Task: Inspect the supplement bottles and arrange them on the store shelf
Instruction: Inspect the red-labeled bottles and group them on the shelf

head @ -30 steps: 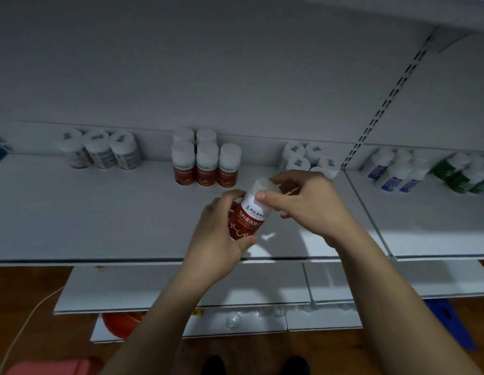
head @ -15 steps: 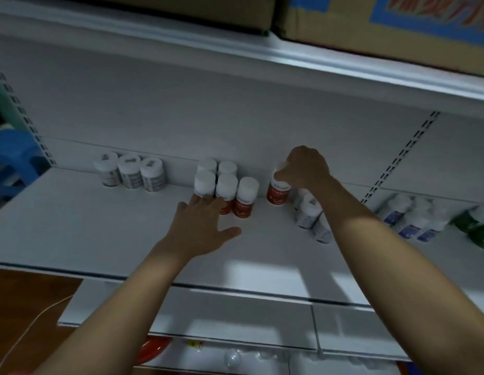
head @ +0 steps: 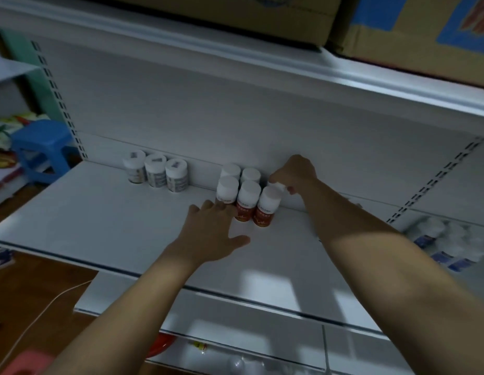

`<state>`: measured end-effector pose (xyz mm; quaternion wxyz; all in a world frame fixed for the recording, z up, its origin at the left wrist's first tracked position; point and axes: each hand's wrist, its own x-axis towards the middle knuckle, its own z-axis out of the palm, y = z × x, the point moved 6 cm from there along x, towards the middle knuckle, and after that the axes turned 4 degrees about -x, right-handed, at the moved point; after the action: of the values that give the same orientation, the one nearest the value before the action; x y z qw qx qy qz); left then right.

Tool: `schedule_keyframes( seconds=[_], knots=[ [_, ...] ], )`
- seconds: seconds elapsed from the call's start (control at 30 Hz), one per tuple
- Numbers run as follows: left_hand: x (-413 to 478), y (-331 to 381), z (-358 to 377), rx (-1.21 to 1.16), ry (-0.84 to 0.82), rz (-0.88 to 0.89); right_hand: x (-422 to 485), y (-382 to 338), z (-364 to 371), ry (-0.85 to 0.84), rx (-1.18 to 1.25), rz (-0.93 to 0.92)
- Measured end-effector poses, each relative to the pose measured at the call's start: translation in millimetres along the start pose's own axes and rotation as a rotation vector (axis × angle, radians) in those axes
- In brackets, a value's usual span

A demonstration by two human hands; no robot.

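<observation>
On the white shelf [head: 100, 212], close to the back panel, five red-labelled bottles [head: 248, 198] stand upright in a tight block, three in the front row and two behind, each touching its neighbours. The right hand [head: 295, 171] is at the back of the shelf, just right of the rear row. Its fingers [head: 276, 175] curl down round a white-capped bottle [head: 280, 186], of which only part of the cap shows. This bottle sits directly behind the rightmost front bottle; whether its base rests on the shelf cannot be told. The left hand [head: 211, 234] lies palm down over the shelf and holds nothing. Its fingers [head: 208, 207] are straight and slightly spread, the tips touch the lower part of the front-left bottle, and the thumb points right. Three grey-labelled bottles [head: 155, 173] stand in a row further left, well apart from the block. Blue-labelled bottles [head: 446, 244], blurred, occupy the next bay to the right. Cardboard boxes [head: 411, 31] rest on the shelf above. A blue stool [head: 43, 147] stands on the floor past the left end.
</observation>
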<state>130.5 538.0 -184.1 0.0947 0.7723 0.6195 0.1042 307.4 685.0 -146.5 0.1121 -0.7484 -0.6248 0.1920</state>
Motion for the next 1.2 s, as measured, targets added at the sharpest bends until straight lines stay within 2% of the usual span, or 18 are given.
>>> schedule_keyframes(
  seconds=[0.43, 0.63, 0.77, 1.07, 1.2],
  knots=[
    [-5.1, -8.0, -6.7, -0.043, -0.006, -0.013, -4.0, -18.3, 14.4, -0.064, -0.151, -0.044],
    [-2.2, -12.9, -7.3, 0.003, -0.020, -0.020, -2.7, -40.2, 1.1, 0.095, -0.331, -0.166],
    [-0.3, -14.3, -6.5, 0.046, -0.029, -0.017, -5.8, -58.8, 17.7, 0.076, -0.409, -0.261],
    [-1.8, -18.8, -4.3, 0.073, -0.033, -0.025, -1.3, -67.3, 35.4, 0.045, -0.305, -0.222],
    [-3.9, -18.4, -6.5, 0.073, -0.012, -0.023, -4.4, -65.8, 17.4, 0.095, -0.245, -0.220]
  ],
)
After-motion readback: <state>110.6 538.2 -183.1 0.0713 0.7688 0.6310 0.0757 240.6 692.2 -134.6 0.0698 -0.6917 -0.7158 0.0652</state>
